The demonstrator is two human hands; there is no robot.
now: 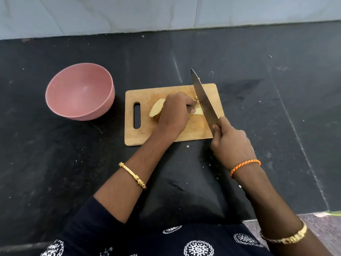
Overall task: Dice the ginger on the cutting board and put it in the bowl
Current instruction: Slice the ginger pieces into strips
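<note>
On the wooden cutting board [171, 134], the ginger [156, 108] is lying near the middle, partly hidden under the left hand [175, 111]. That hand's grip is curling over the ginger and holding it down, with the thumb pressing a thin pale slice [198, 111] flat on the board. The right hand [230, 143] is wrapping its grip tight around the handle of a big knife [202, 97]. The long blade is slanting across the board, just beside the left fingertips, with its tip pointing away past the far edge of the board. A small bit of ginger is sitting by the blade.

The board is lying on a black stone bench [73, 172] with little white specks and crumbs on it. A pale tiled wall [166, 12] is standing behind the bench.

To the left of the board, well apart from it, a pink bowl [80, 91] is sitting on the bench, and I can see nothing inside it.
</note>
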